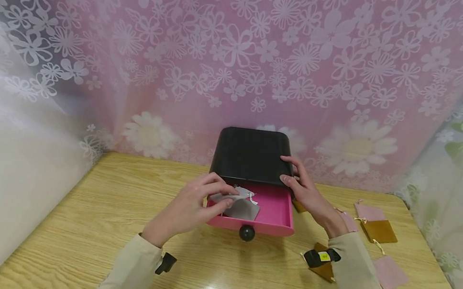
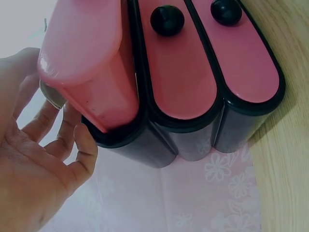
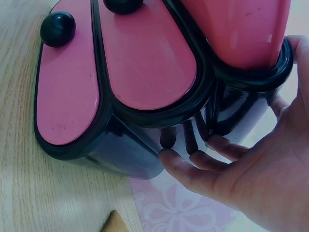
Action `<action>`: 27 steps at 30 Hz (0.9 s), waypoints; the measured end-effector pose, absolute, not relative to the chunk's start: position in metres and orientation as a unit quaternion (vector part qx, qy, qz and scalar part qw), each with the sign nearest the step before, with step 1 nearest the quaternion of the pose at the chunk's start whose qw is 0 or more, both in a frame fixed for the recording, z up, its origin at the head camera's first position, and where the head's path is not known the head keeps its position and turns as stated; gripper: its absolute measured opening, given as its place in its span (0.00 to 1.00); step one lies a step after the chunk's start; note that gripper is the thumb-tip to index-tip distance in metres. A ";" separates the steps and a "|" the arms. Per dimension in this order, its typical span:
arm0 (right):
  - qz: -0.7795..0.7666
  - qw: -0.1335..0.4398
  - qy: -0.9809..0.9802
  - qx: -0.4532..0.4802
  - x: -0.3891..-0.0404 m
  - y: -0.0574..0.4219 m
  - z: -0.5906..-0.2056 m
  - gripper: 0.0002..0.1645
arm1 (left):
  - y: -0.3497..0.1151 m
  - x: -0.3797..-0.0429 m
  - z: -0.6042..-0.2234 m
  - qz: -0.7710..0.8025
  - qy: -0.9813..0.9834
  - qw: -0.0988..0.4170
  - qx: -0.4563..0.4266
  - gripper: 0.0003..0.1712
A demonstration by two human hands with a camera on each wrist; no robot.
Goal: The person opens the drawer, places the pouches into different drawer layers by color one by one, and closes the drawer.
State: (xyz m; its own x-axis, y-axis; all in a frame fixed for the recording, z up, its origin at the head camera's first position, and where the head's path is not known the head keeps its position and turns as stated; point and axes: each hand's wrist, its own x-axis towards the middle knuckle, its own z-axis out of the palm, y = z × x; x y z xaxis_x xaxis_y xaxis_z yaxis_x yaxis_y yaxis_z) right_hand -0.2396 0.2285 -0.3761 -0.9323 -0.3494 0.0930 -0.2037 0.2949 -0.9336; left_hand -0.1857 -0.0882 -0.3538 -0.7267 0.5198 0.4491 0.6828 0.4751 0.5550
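Observation:
A black drawer box (image 1: 252,154) with pink fronts stands on the table, its top drawer (image 1: 277,208) pulled out. Grey drawstring pouches (image 1: 243,209) lie at the left of that drawer. My left hand (image 1: 194,202) reaches over the drawer's left side and pinches a grey pouch between thumb and fingers; a grey edge shows beside the drawer wall in the left wrist view. My right hand (image 1: 305,192) rests on the box's right side, with thumb and index finger on the top edge. Its other fingertips touch the side wall in the right wrist view.
To the right lie pink pouches (image 1: 390,273) and brown pouches (image 1: 381,231), some partly hidden by the right forearm. A round black knob (image 1: 247,233) sticks out from the open drawer. Two closed drawers (image 2: 181,72) sit below it. A flowered curtain (image 1: 241,68) hangs behind the table.

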 end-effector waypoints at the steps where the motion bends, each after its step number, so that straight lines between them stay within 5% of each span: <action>1: -0.569 0.064 0.801 -0.173 -0.240 0.229 -0.376 0.34 | -0.087 -0.186 -0.354 -0.371 -0.852 0.111 -0.352 0.09; 27: -0.570 0.064 0.801 -0.173 -0.240 0.229 -0.378 0.34 | -0.082 -0.180 -0.356 -0.347 -0.864 0.134 -0.339 0.11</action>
